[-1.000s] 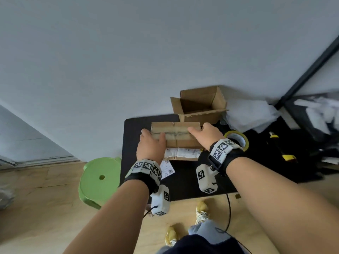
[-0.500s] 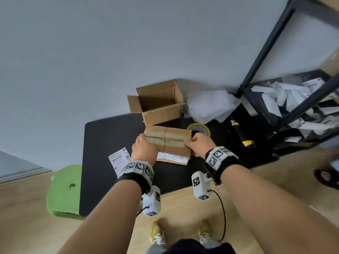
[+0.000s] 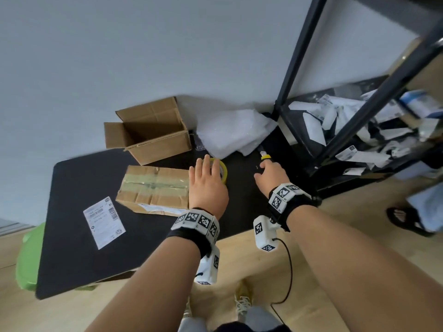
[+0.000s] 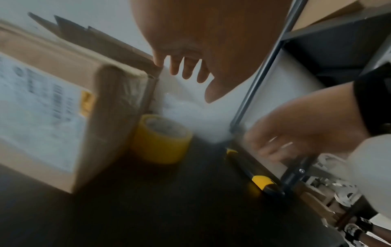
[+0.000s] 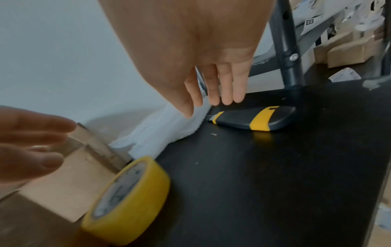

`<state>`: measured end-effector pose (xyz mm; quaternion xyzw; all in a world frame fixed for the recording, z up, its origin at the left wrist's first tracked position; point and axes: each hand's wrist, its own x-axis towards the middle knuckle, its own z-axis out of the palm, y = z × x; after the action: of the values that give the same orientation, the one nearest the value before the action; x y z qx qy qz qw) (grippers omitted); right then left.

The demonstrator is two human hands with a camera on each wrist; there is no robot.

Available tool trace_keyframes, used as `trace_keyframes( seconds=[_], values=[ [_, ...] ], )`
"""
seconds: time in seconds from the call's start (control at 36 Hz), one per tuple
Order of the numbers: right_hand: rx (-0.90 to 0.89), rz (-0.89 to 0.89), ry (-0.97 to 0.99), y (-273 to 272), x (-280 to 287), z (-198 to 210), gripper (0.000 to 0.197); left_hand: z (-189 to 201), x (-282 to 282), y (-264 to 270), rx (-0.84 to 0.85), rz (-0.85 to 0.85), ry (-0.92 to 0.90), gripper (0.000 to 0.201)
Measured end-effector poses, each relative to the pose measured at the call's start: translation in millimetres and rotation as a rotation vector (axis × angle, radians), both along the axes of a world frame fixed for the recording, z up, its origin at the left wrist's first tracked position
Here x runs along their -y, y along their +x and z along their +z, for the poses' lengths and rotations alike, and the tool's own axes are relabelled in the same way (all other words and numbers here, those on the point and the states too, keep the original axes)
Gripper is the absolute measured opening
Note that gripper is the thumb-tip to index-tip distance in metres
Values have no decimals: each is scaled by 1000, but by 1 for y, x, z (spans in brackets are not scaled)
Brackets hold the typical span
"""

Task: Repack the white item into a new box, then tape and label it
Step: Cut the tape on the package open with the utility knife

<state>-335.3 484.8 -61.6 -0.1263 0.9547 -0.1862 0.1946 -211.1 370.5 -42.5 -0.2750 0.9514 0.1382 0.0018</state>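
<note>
Taped box (image 3: 153,188) lies flat, creased brown cardboard

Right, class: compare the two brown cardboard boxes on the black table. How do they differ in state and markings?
The taped brown cardboard box is shut, with clear tape along its top seam; the open brown cardboard box behind it has its flaps up and nothing visible inside. The taped box carries a white printed label on its near side; the open box shows none. Both are plain brown corrugated card standing on the black table.

Worktop layout

Taped box (image 3: 153,185) lies mid-worktop (image 3: 72,178); open box (image 3: 148,130) behind it, tape roll (image 3: 223,170) just right, utility knife (image 5: 253,119) farther right, label sheet (image 3: 104,222) front-left.
</note>
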Motion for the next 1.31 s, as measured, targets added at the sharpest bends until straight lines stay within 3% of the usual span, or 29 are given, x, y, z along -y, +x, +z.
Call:
trace_keyframes(
  seconds=[0.28, 0.53, 0.75, 0.94, 1.17, 1.31],
  values=[
    [46, 123, 195, -47, -27, -36, 58, -33, -24, -31, 106, 14, 27, 63],
    [-10, 188, 225, -38, -31, -55, 54, -40, -23, -23, 132, 51, 36, 61],
    [137, 40, 169, -27, -25, -36, 46, -28, -26, -21, 71, 50, 24, 59],
    [114, -44, -26, -17, -18, -11, 42, -11, -18, -6, -63, 29, -30, 53],
    [12, 108, -197, 10, 17, 32, 21, 9, 14, 34, -130, 180, -32, 49],
    [-18, 257, -236, 37, 55, 51, 25, 12, 40, 72, -136, 289, -29, 54]
  ],
)
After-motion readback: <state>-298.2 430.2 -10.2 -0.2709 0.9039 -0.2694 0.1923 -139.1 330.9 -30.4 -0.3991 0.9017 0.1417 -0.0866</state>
